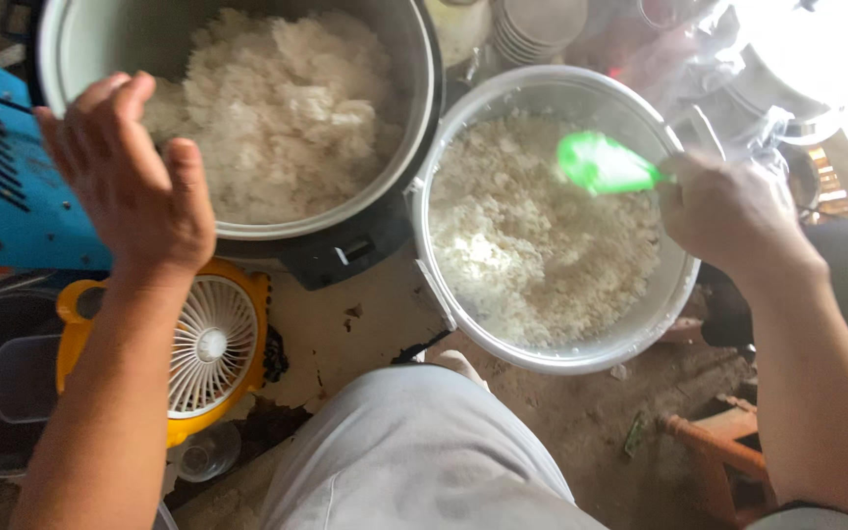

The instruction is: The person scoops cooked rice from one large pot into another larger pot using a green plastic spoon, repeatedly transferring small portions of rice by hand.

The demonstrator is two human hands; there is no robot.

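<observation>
A: What is lying nearest, at the bottom of the frame?

B: The person's knee in grey cloth (414, 451), with a small yellow fan (210, 345) sitting lower left and a wooden stool (723, 447) lower right.

A: And the hands?

B: The left hand (134, 182) is hovering open, fingers spread, gripping nothing, over the near rim of the big rice cooker pot (247, 118) at upper left. The right hand (733, 216) is closing around a green rice paddle (603, 164), its blade hanging over the cooked rice in the white pot (552, 221) at centre right.

A: Anything crowding them?

B: A blue box (2, 186) is sitting at far left; stacked bowls (537, 25) and a clear plastic bag (738, 79) are lying beyond, along the top.
</observation>
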